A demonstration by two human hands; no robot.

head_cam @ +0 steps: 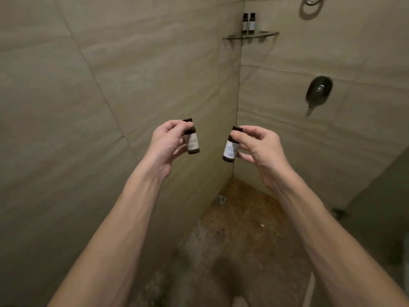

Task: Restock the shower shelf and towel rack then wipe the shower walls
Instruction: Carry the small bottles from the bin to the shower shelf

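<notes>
My left hand (164, 144) pinches a small dark bottle with a white label (192, 141), held upright in front of the shower corner. My right hand (261, 149) pinches a second matching bottle (230, 148) by its neck, tilted slightly. Both hands are raised at mid height, close together. High in the corner a glass corner shelf (265, 34) carries two more dark bottles (248, 22) standing side by side against the wall joint. The shelf is well above and beyond both hands.
Beige tiled walls (110, 85) meet in the corner ahead. A dark shower mixer handle (318, 89) sticks out of the right wall, with a chrome hose loop (311, 5) above. A floor drain (220, 199) sits in the brown pebbled floor. A glass panel edge is at the right.
</notes>
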